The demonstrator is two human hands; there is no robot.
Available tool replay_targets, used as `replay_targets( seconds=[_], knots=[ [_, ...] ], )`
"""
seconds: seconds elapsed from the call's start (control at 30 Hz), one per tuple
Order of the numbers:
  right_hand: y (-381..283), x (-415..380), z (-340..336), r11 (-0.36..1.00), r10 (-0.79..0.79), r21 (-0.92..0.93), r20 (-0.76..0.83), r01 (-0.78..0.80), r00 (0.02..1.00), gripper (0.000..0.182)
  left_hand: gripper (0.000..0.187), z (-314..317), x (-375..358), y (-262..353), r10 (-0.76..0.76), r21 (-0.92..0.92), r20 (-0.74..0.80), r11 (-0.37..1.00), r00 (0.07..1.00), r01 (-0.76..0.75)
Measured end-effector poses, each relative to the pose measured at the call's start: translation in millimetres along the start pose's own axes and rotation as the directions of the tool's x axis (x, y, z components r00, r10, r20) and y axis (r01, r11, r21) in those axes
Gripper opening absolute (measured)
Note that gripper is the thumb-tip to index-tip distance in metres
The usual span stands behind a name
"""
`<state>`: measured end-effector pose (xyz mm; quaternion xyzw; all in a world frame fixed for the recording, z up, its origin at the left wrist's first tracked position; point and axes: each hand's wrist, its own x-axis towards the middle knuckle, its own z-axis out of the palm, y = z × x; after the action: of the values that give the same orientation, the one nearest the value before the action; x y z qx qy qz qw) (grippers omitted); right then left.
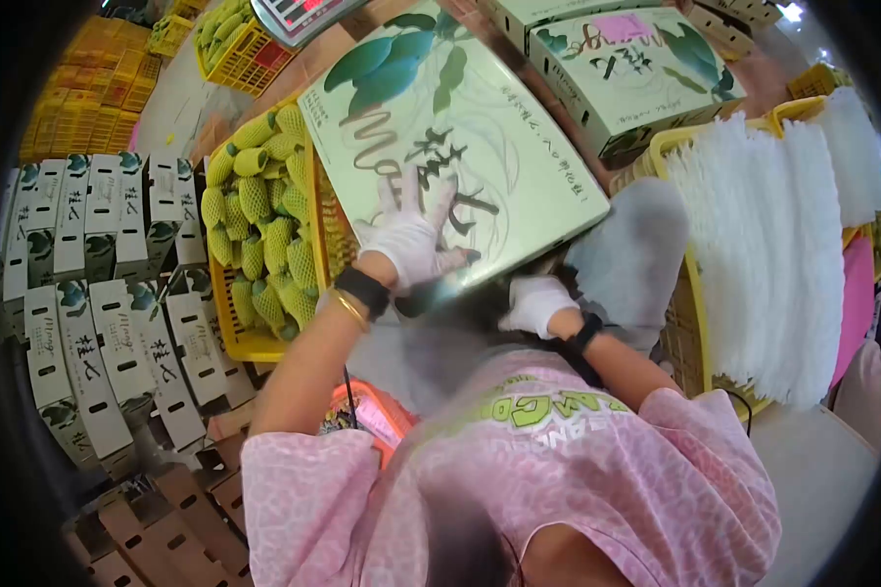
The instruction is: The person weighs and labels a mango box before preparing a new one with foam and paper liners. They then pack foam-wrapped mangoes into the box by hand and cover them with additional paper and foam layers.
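A pale green mango box (480, 127) with leaf pictures and dark lettering lies slanted in front of me, its lid closed. My left hand (408, 240), in a white glove, rests flat on top of the lid, fingers spread and thumb near the close edge. Below that same edge is my right hand (538, 305), also gloved, close to my lap. Its fingers point left into shadow, and I cannot tell whether they grip the box. Just left of the box, a yellow crate (227, 303) holds several mangoes (255, 201) in yellow-green foam nets.
Another mango box (636, 73) stands at the back right. White foam sleeves (754, 254) fill a yellow basket at right. Rows of packed cartons (108, 352) stand at left, above brown cartons (166, 523). A scale (303, 15) with a red display sits at the top.
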<state>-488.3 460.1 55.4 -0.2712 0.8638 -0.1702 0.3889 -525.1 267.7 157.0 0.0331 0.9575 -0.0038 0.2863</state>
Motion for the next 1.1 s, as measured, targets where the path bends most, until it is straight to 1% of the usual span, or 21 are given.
replay_targets(
  seconds=[0.07,0.13,0.17,0.2,0.27,0.37,0.4,0.47,0.5,0.6,0.67,0.73,0.83,0.87,0.9,0.93,0.97,1.0,1.03,1.07,1.1],
  knots=[
    [-20.0,-45.2,-38.1,0.98,-0.144,0.128,-0.067,0.152,0.987,0.028,0.091,-4.0,-0.7,15.2,-0.069,-0.008,0.056,0.998,0.996,0.069],
    [-43.9,-67.3,-87.5,0.923,-0.123,0.331,-0.229,0.197,0.966,0.026,0.086,-2.0,-2.8,13.4,-0.068,-0.018,0.02,0.998,0.998,0.068],
    [-45.1,-62.8,-100.7,0.937,-0.159,0.221,-0.423,0.272,0.892,0.029,0.085,0.6,-5.2,10.1,-0.045,-0.053,0.018,0.998,0.999,0.046],
    [-43.1,-51.3,-120.3,0.941,-0.214,0.085,-0.602,0.329,0.769,0.034,0.083,-2.7,-3.9,5.5,-0.023,-0.086,-0.001,0.996,1.0,0.023],
    [-26.5,-9.8,-154.5,0.907,-0.405,-0.383,-0.685,0.174,0.605,0.052,0.085,-9.1,5.5,-15.7,-0.05,-0.169,-0.013,0.985,0.999,0.047],
    [6.3,58.0,-193.6,0.857,-0.278,-0.516,-0.457,0.003,0.845,0.067,0.098,-2.7,28.1,-67.0,-0.249,-0.341,-0.118,0.919,0.961,0.196],
    [11.9,77.5,-196.6,0.848,-0.294,-0.53,-0.461,0.006,0.837,0.067,0.102,-8.0,31.2,-77.5,-0.271,-0.331,-0.125,0.918,0.954,0.217],
    [19.9,114.3,-199.0,0.931,-0.308,-0.345,-0.566,0.121,0.764,0.069,0.104,5.9,53.7,-98.7,-0.263,-0.394,-0.257,0.907,0.93,0.148],
    [19.5,121.1,-201.2,0.954,-0.268,-0.261,-0.537,0.144,0.8,0.068,0.104,-2.1,55.1,-95.7,-0.273,-0.318,-0.211,0.927,0.939,0.198],
    [33.2,140.5,-199.4,0.944,-0.33,-0.202,-0.602,0.261,0.727,0.06,0.098,12.3,65.1,-100.3,-0.255,-0.43,-0.369,0.9,0.894,0.079],
    [29.4,152.5,-210.9,0.951,-0.309,-0.196,-0.634,0.239,0.708,0.057,0.095,9.1,61.5,-98.6,-0.256,-0.414,-0.396,0.907,0.882,0.077],
    [30.7,155.9,-212.6,0.959,-0.282,-0.169,-0.619,0.226,0.733,0.056,0.09,3.8,51.5,-91.9,-0.313,-0.403,-0.328,0.9,0.891,0.168],
    [18.5,130.7,-194.2,0.898,-0.284,-0.439,-0.634,-0.032,0.719,0.057,0.083,26.2,26.8,-66.6,-0.297,-0.366,-0.312,0.914,0.902,0.174],
    [19.9,123.0,-183.4,0.834,-0.394,-0.551,-0.607,-0.008,0.69,0.054,0.081,37.8,8.2,-53.5,-0.279,-0.378,-0.293,0.912,0.914,0.157],
    [17.1,106.2,-173.6,0.842,-0.365,-0.539,-0.569,0.001,0.737,0.054,0.08,60.3,-3.4,-41.4,-0.253,-0.404,-0.319,0.908,0.913,0.11],
    [16.3,92.6,-161.2,0.812,-0.377,-0.584,-0.533,-0.007,0.757,0.054,0.079,71.8,-31.1,-40.8,-0.361,-0.504,-0.296,0.845,0.884,0.176],
    [18.4,81.0,-151.7,0.777,-0.391,-0.63,-0.498,-0.012,0.774,0.054,0.075,71.1,-45.8,-12.5,-0.216,-0.543,-0.346,0.84,0.913,-0.007],
    [23.3,68.3,-142.8,0.751,-0.433,-0.66,-0.474,0.016,0.767,0.052,0.07,85.7,-55.3,-1.5,-0.259,-0.589,-0.464,0.804,0.847,-0.077],
    [20.7,63.8,-139.0,0.783,-0.366,-0.62,-0.53,-0.055,0.765,0.051,0.067,90.9,-53.0,2.1,-0.26,-0.598,-0.469,0.797,0.844,-0.087],
    [28.1,70.8,-144.5,0.797,-0.419,-0.603,-0.533,0.017,0.735,0.05,0.066,93.9,-40.3,5.0,-0.268,-0.603,-0.466,0.793,0.843,-0.081],
    [38.3,73.2,-145.8,0.814,-0.457,-0.576,-0.56,0.071,0.691,0.049,0.065,96.3,-42.1,9.2,-0.321,-0.604,-0.543,0.791,0.776,-0.095]
  ],
)
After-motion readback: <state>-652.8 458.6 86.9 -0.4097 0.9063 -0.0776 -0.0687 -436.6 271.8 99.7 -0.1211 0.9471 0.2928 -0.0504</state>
